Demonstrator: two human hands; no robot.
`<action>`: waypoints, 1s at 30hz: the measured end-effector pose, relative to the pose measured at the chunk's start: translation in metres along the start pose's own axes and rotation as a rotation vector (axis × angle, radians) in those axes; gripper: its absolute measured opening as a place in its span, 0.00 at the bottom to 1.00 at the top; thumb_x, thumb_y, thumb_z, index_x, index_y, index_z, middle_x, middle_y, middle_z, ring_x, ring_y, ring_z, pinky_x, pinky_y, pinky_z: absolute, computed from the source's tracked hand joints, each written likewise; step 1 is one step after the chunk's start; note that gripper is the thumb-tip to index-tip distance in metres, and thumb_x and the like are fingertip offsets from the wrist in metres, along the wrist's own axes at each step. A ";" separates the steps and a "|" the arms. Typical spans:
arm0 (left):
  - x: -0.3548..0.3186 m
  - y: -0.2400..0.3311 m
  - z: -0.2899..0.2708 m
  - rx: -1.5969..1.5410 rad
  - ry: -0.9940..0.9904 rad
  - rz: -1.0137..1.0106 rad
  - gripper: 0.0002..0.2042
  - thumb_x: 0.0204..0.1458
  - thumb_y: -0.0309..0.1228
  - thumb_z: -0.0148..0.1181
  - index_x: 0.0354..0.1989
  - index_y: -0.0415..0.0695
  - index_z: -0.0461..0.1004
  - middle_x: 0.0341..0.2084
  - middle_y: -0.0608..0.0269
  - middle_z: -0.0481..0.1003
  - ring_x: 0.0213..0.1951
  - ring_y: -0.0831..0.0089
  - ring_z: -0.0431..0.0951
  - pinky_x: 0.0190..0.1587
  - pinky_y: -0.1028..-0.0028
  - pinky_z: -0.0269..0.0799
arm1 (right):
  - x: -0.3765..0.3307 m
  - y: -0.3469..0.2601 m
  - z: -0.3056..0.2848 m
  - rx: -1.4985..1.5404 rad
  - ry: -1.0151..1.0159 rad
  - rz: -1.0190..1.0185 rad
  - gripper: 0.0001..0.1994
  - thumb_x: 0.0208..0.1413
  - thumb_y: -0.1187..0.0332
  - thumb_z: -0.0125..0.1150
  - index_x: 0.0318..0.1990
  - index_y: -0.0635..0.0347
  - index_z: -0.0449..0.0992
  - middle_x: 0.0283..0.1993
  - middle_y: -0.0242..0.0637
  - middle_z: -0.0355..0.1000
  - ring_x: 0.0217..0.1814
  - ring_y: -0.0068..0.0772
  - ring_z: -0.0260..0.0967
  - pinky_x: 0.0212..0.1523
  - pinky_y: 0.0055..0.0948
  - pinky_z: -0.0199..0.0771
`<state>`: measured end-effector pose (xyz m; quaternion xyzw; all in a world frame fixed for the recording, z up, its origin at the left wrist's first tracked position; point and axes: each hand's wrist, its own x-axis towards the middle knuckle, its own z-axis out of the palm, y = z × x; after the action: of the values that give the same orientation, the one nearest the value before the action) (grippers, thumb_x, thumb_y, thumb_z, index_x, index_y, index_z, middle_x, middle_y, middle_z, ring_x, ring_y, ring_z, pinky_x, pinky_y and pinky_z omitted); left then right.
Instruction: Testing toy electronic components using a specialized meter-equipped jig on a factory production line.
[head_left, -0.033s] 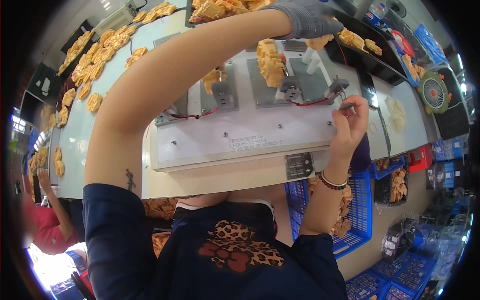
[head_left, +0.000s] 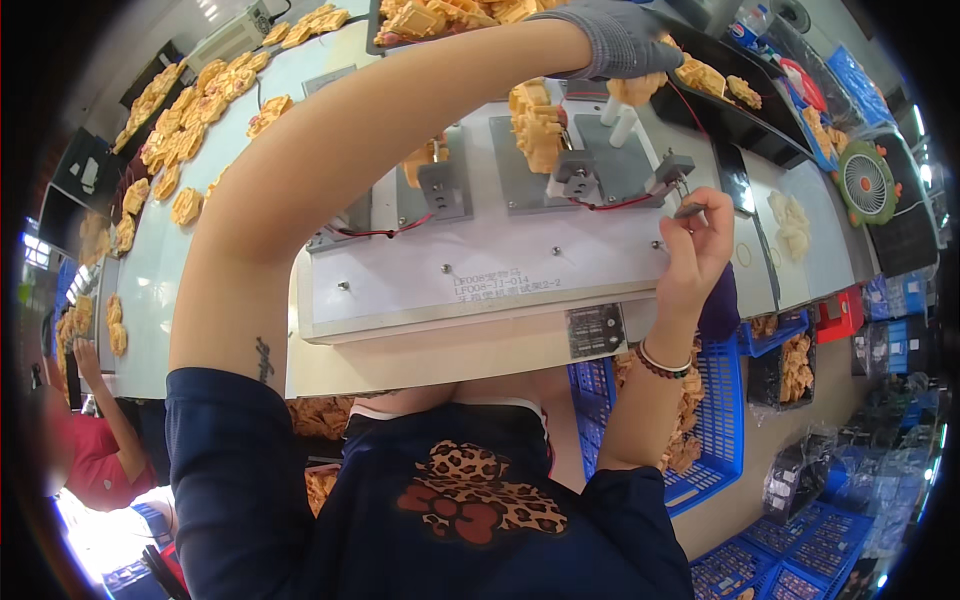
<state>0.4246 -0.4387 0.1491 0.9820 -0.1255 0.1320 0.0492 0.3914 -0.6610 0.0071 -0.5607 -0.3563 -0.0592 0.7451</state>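
My left arm reaches across to the far right of a white test fixture (head_left: 420, 290). Its grey-gloved left hand (head_left: 615, 40) is closed on a yellow plastic part (head_left: 637, 90), just above white posts (head_left: 622, 128) on a grey plate; the fingertips are partly hidden. Bare, my right hand (head_left: 708, 240) pinches the small dark lever (head_left: 688, 210) of a grey clamp block (head_left: 672, 170) wired in red. To the left, another yellow part (head_left: 537, 125) sits upright at a second block (head_left: 577, 178). A third yellow part (head_left: 420, 162) is partly behind my left forearm.
Yellow parts (head_left: 185, 140) lie in rows on the left of the table. Black trays of parts (head_left: 745, 92) stand at the back and right. A green fan (head_left: 868, 190) is at right, a blue crate (head_left: 725, 420) below the table edge. A co-worker (head_left: 105, 450) works at far left.
My left hand has shifted slightly right and down with the yellow part, against the fixture. The right hand keeps its pinch on the lever. The whole view has moved a little.
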 end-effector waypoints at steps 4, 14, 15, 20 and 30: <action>0.016 0.046 0.016 -0.182 -0.213 -0.335 0.22 0.51 0.52 0.57 0.38 0.44 0.78 0.28 0.61 0.78 0.30 0.67 0.79 0.37 0.67 0.73 | -0.001 -0.001 -0.010 -0.036 0.034 -0.015 0.16 0.42 0.84 0.56 0.41 0.62 0.66 0.35 0.27 0.60 0.29 0.13 0.53 0.29 0.13 0.53; -0.007 0.046 0.055 0.070 -0.477 -0.091 0.20 0.60 0.37 0.48 0.61 0.52 0.64 0.49 0.61 0.71 0.44 0.67 0.77 0.43 0.70 0.76 | -0.001 -0.002 -0.006 -0.027 0.011 -0.045 0.16 0.41 0.84 0.57 0.40 0.62 0.66 0.35 0.28 0.61 0.27 0.12 0.53 0.27 0.12 0.52; -0.008 0.029 0.068 -0.021 -0.347 -0.061 0.20 0.60 0.38 0.49 0.60 0.53 0.65 0.44 0.61 0.74 0.44 0.68 0.77 0.42 0.70 0.76 | -0.001 -0.002 -0.002 -0.017 0.002 -0.037 0.17 0.41 0.84 0.57 0.41 0.62 0.66 0.36 0.28 0.61 0.27 0.13 0.53 0.27 0.12 0.53; -0.066 0.062 0.011 0.090 0.275 0.141 0.19 0.57 0.45 0.52 0.55 0.52 0.70 0.31 0.57 0.77 0.36 0.64 0.79 0.37 0.67 0.73 | 0.001 -0.005 0.003 -0.144 0.020 -0.007 0.20 0.44 0.82 0.58 0.47 0.62 0.65 0.31 0.26 0.60 0.25 0.13 0.52 0.27 0.14 0.52; -0.293 0.081 -0.027 -0.501 0.400 -0.429 0.11 0.48 0.34 0.61 0.30 0.37 0.74 0.20 0.63 0.69 0.18 0.78 0.68 0.22 0.79 0.63 | -0.018 0.001 -0.020 -0.743 0.006 -0.109 0.04 0.46 0.76 0.62 0.29 0.62 0.72 0.22 0.29 0.59 0.24 0.20 0.52 0.26 0.21 0.53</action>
<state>0.1238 -0.4446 0.1002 0.8983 0.0665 0.2730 0.3378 0.3878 -0.6838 -0.0066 -0.7729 -0.3377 -0.2257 0.4876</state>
